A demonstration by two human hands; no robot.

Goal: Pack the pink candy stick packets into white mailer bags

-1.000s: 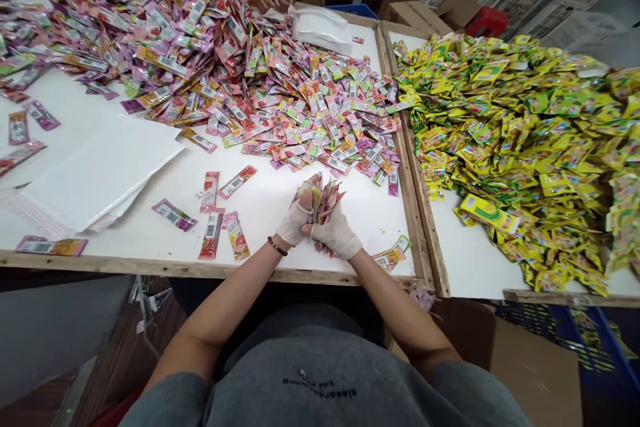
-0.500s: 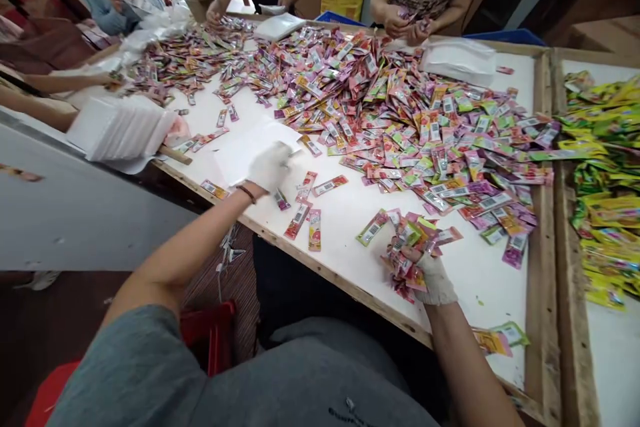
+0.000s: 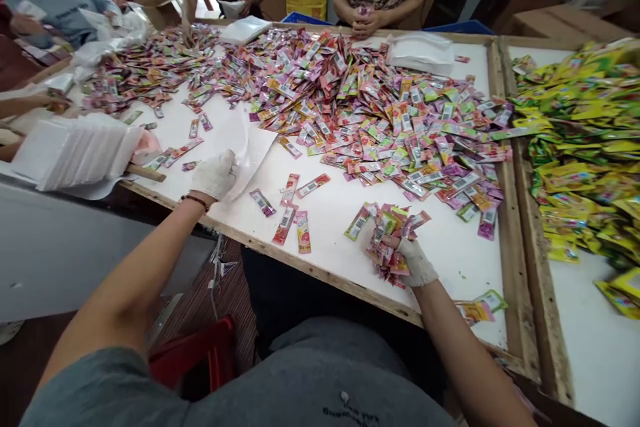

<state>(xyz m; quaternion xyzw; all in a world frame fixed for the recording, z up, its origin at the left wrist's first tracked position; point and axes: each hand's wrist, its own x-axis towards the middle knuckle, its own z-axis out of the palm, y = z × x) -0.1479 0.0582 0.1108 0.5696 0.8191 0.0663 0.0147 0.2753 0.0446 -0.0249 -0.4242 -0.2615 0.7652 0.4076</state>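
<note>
My left hand [image 3: 216, 175], in a whitish glove, has its fingers closed on the near left side of a white plastic bag [image 3: 255, 150]. The bag's upper side is lifted and curved above the table. My right hand [image 3: 413, 260], in a similar glove with bare fingertips, grips a thick bunch of small candy sachets [image 3: 387, 240] low over the table near its front edge. The bunch is pink, orange and green, with barcodes showing. Between my hands lie several loose sachets [image 3: 303, 231].
A large heap of sachets [image 3: 350, 100] covers the middle and back of the wood-rimmed table. A stack of white bags [image 3: 70, 153] stands at the left. Beyond a wooden divider [image 3: 515, 227] lie yellow-green packets [image 3: 590, 147]. Co-workers stand around the far and left sides.
My left hand moved left and nearer to me, and now grips the bag, which has lifted. My right hand keeps its bunch in place. The view has shifted slightly right.
</note>
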